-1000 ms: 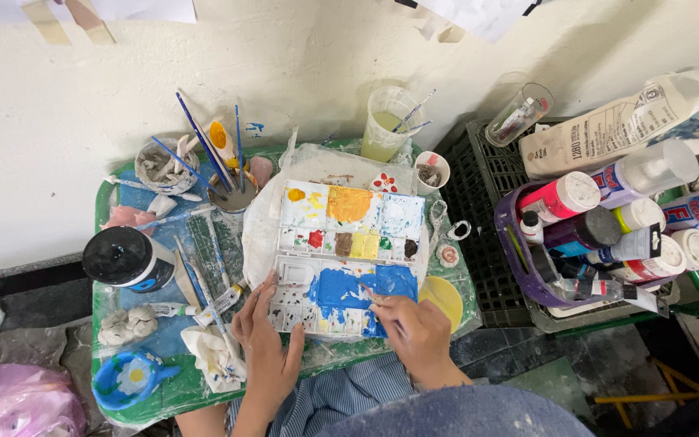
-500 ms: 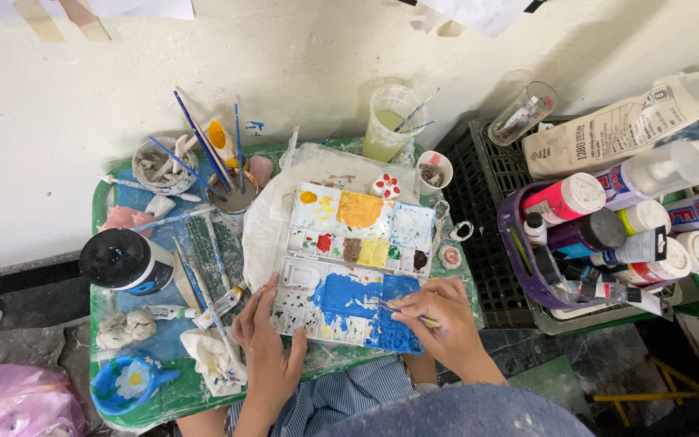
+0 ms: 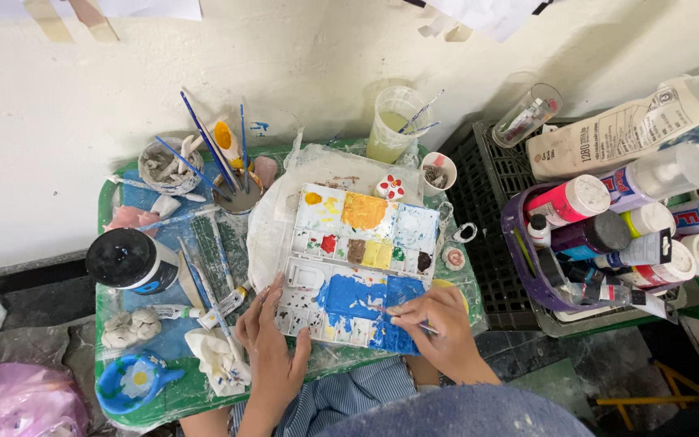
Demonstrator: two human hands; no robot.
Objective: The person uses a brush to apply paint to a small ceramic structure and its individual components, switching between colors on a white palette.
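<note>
A white plastic paint palette (image 3: pixel 362 259) lies open on a small green table (image 3: pixel 155 400), with yellow, red, brown and green wells and a large blue smear in its lower half. My right hand (image 3: pixel 438 328) holds a thin brush, its tip in the blue paint at the palette's lower right. My left hand (image 3: pixel 273 348) rests flat on the palette's lower left corner, fingers spread, holding nothing.
Left of the palette stand a black-lidded jar (image 3: pixel 127 260), a cup of brushes (image 3: pixel 232 174), clay bits and a blue flower dish (image 3: pixel 131 380). A cup of cloudy water (image 3: pixel 394 125) stands behind. A purple basket (image 3: pixel 527 271) of paint bottles sits on a black crate at right.
My right hand with the brush has shifted rightward over the blue paint, from the lower middle of the palette to its lower right corner. My left hand has stayed put.
</note>
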